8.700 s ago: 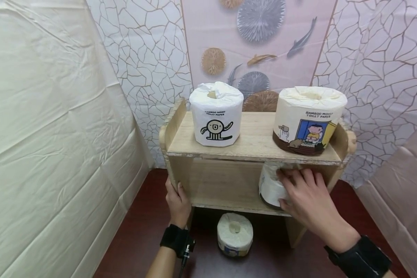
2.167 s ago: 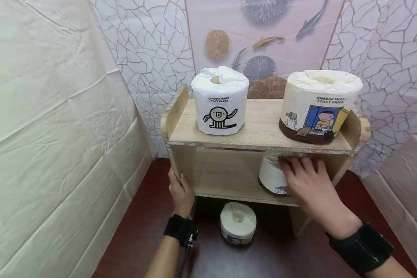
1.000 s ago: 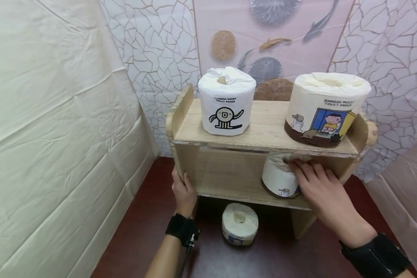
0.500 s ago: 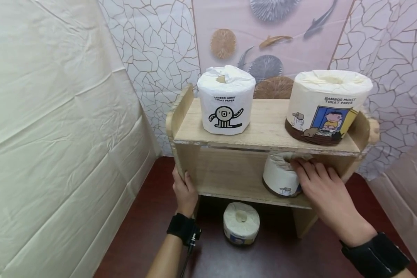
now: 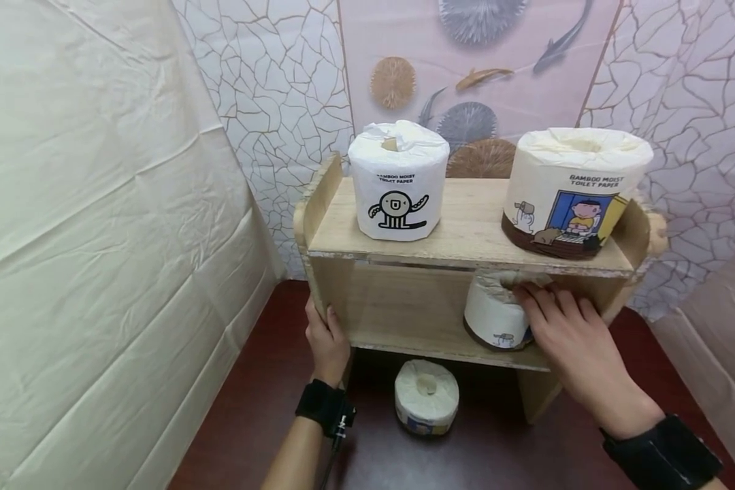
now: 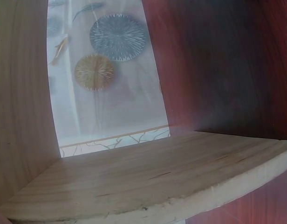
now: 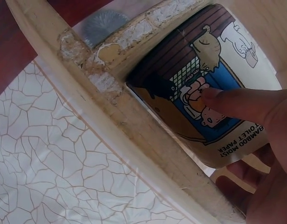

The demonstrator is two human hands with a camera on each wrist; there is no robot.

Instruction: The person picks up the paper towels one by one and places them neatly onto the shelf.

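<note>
A wooden two-tier shelf (image 5: pixel 404 306) stands on a dark red table. My left hand (image 5: pixel 329 346) grips the front edge of its left side panel; in the left wrist view that hand is almost entirely out of frame. On the middle board, at the right, sits a wrapped toilet paper roll (image 5: pixel 496 312), upright. My right hand (image 5: pixel 572 340) holds it, fingers over the top near the core hole. The right wrist view shows the thumb (image 7: pixel 236 103) against the printed picture of the roll (image 7: pixel 185 126), which is close to the right side panel.
On the top board stand a white toilet paper roll (image 5: pixel 398 184) at left and a larger-looking cream one (image 5: pixel 572 194) at right. Another roll (image 5: pixel 427 401) sits on the table (image 5: pixel 465 466) under the shelf. Fabric walls (image 5: pixel 128 204) enclose the sides and back.
The roll on the middle board has been turned, bringing its cat drawing and part of the blue picture round to the front. My left hand keeps its grip; the last half second shows hardly any movement.
</note>
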